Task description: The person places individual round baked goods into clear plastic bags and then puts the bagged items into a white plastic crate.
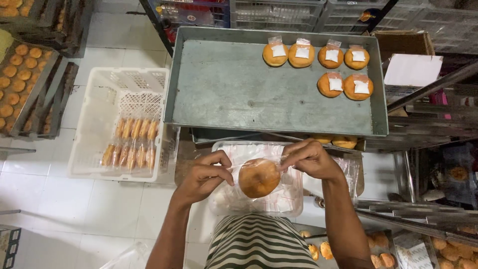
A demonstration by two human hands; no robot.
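A round golden bun in a clear plastic bag (259, 177) hangs between my hands. My left hand (206, 175) pinches the bag's left edge and my right hand (311, 158) pinches its right edge. Under the bun sits a clear tub (294, 199) with small white packets and plastic bags in it. Beyond my hands lies a large grey metal tray (224, 89) bearing several bagged buns (331, 69) at its far right, each with a white packet on top.
A white plastic crate (94, 124) on the tiled floor at left holds packs of wrapped buns. Wooden trays of loose buns (22, 79) stand at far left. Metal racks (428, 129) and more buns (448, 249) are at right. Wire crates line the back.
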